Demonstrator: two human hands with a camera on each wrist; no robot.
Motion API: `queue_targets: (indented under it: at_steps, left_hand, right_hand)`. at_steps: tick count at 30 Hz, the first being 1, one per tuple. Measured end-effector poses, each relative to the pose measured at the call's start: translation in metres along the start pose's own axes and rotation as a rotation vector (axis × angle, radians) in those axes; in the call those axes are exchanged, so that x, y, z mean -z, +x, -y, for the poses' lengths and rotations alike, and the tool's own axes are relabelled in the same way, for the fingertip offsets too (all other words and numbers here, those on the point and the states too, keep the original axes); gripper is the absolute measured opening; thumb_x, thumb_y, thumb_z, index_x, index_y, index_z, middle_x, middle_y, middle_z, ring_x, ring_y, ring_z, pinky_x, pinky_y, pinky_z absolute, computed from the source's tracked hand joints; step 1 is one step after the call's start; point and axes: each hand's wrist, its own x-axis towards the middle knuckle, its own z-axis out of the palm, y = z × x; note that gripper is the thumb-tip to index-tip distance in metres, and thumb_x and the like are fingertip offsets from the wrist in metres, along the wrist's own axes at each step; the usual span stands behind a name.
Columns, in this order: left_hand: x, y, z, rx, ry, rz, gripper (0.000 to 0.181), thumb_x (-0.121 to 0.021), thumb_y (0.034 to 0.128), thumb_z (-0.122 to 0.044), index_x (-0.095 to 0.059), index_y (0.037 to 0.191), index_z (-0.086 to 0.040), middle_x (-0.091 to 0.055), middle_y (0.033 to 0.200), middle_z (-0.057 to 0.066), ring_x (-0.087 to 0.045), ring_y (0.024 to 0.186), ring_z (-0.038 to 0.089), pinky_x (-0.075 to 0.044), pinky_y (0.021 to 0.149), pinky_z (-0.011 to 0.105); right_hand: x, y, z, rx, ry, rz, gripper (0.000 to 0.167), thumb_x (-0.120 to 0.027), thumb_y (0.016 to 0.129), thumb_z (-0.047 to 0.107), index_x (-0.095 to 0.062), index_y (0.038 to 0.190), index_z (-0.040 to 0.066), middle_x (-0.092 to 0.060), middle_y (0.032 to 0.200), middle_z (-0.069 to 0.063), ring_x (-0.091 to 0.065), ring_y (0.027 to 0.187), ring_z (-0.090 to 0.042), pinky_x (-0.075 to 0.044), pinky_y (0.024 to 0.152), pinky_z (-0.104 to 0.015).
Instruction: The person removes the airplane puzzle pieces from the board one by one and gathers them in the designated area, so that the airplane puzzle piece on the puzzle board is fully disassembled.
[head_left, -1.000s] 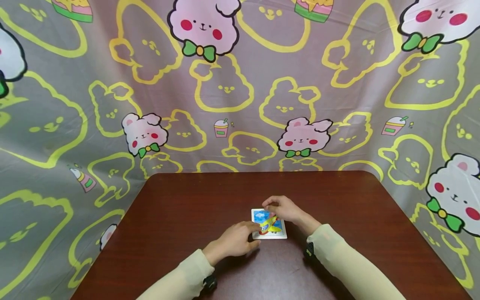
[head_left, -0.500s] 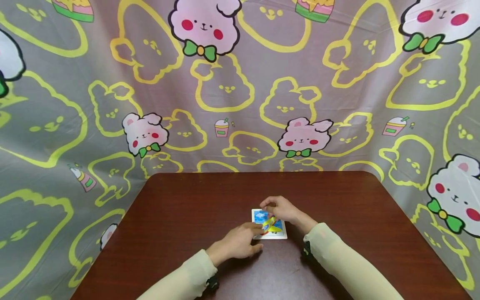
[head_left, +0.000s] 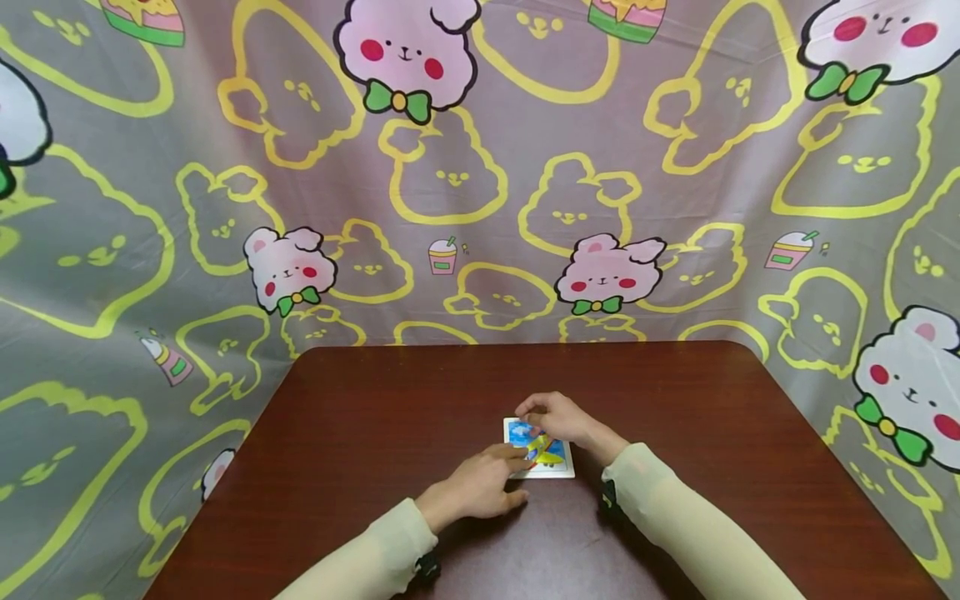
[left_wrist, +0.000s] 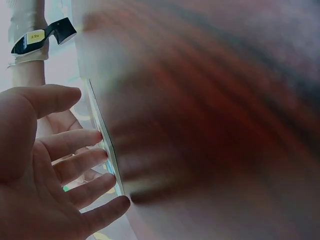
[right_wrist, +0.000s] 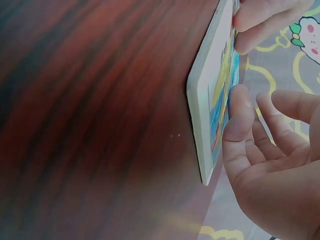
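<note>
A small square board (head_left: 567, 472) with a white border and a blue, yellow and red picture lies flat on the table. My left hand (head_left: 477, 487), fingers extended, rests its fingertips on the picture's left part; in the left wrist view this hand (left_wrist: 50, 170) has its fingers spread by the board's edge (left_wrist: 118, 175). Over the board's upper right is my right hand (head_left: 567, 420), loosely bent. The right wrist view has the right hand (right_wrist: 280, 175) with thumb and fingertips close against the picture side of the board (right_wrist: 201, 105); contact is hard to tell.
The brown wooden table (head_left: 375, 400) extends around the board on all sides. Behind it and at both sides hangs a grey curtain (head_left: 480, 242) with cartoon figures. Dark devices are strapped at both wrists, one showing in the left wrist view (left_wrist: 35, 40).
My left hand has shifted slightly to the right, its fingers further over the picture. My right hand has moved slightly left. The board stays in place.
</note>
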Motion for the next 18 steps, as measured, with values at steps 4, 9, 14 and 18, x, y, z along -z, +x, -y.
queue_targets:
  at_steps: [4,9,14,18]
  left_hand:
    - [0.0011,-0.0002,-0.0003,0.002,-0.007,0.008,0.049,-0.066,0.093,-0.037,-0.063,0.137,-0.016,-0.057,0.145,0.003,-0.05,0.139,0.024,-0.042,0.114,0.034]
    - [0.0021,-0.001,-0.0008,-0.004,-0.02,0.015,0.05,-0.066,0.0931,-0.037,-0.062,0.138,-0.015,-0.056,0.147,0.003,-0.049,0.14,0.024,-0.041,0.115,0.034]
    - [0.0024,-0.0013,-0.0007,-0.015,-0.015,0.009,0.05,-0.066,0.0924,-0.037,-0.062,0.137,-0.015,-0.057,0.146,0.003,-0.05,0.139,0.023,-0.042,0.114,0.034]
    - [0.0019,-0.0009,0.0002,-0.019,-0.005,0.003,0.049,-0.067,0.0918,-0.037,-0.062,0.136,-0.016,-0.056,0.147,0.003,-0.05,0.139,0.024,-0.041,0.114,0.034]
  right_hand:
    - [-0.001,0.0007,0.0007,0.01,0.0,0.004,0.021,-0.057,0.099,0.01,-0.068,0.115,0.001,-0.071,0.107,-0.017,-0.073,0.079,-0.022,-0.055,0.053,-0.034]
    - [-0.0028,0.0021,0.0016,-0.001,-0.016,-0.004,0.021,-0.057,0.099,0.01,-0.069,0.114,0.003,-0.071,0.105,-0.015,-0.072,0.077,-0.02,-0.056,0.051,-0.034]
    - [-0.0038,0.0031,0.003,-0.006,-0.027,-0.017,0.02,-0.057,0.099,0.01,-0.069,0.113,0.003,-0.071,0.102,-0.013,-0.07,0.074,-0.02,-0.053,0.049,-0.034]
    - [-0.0044,0.0035,0.0038,-0.022,-0.024,-0.024,0.019,-0.057,0.098,0.009,-0.07,0.112,0.004,-0.071,0.102,-0.012,-0.071,0.075,-0.02,-0.051,0.048,-0.032]
